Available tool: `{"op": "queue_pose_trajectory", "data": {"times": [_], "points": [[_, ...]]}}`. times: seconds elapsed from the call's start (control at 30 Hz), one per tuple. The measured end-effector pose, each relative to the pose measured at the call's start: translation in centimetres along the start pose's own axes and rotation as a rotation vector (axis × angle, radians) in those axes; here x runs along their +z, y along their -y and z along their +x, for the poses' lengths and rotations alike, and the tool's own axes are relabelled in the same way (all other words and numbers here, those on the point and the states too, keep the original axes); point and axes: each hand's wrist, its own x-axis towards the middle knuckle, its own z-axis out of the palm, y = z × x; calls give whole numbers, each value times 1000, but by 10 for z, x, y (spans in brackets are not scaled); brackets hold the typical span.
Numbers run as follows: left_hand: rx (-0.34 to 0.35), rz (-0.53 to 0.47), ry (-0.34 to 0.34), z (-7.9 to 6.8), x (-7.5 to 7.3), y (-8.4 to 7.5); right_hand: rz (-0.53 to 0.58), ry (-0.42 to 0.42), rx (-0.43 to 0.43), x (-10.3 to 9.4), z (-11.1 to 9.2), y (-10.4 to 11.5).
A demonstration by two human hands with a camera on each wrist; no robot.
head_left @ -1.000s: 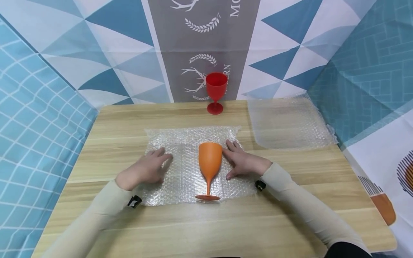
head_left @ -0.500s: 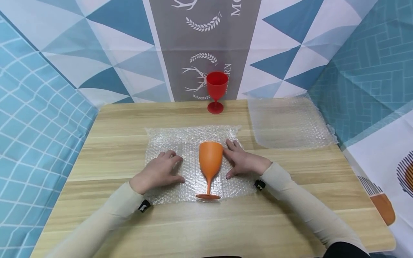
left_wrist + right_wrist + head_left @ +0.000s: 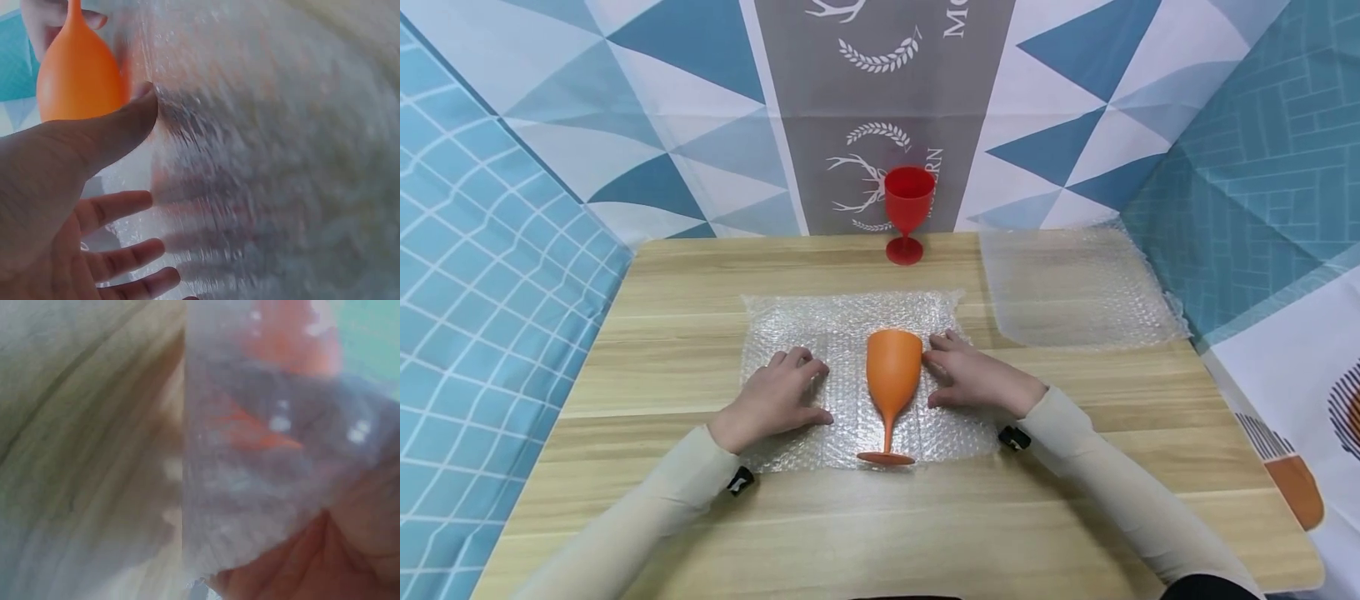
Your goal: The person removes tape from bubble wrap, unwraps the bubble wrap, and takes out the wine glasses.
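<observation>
An orange goblet lies on its side on a sheet of bubble wrap, its foot toward the near edge. Left of the goblet, my left hand rests with fingers spread; the left wrist view shows its fingertips against the wrap, the goblet's bowl beyond the thumb. My right hand lies over the wrap's right part, fingertips right at the bowl's side, thumb apart from the fingers. In the right wrist view, the wrap covers its fingertips, and only a creased part of the hand shows.
A red goblet stands upright at the back of the wooden table. Another bubble wrap sheet lies at the back right. Patterned cloth hangs behind the table and along both sides.
My left hand has moved right across the wrap toward the orange goblet, its thumb now further from the fingers. My right hand's fingers have drawn slightly closer together beside the bowl.
</observation>
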Motion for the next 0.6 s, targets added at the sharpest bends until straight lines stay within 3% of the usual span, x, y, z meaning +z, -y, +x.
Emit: {"op": "queue_pose_trajectory", "data": {"times": [0.43, 0.6], "points": [[-40, -16, 32, 7, -2, -2, -9, -80, -128, -15, -10, 11], [-43, -12, 37, 10, -2, -2, 57, -112, -143, -27, -17, 23]]}}
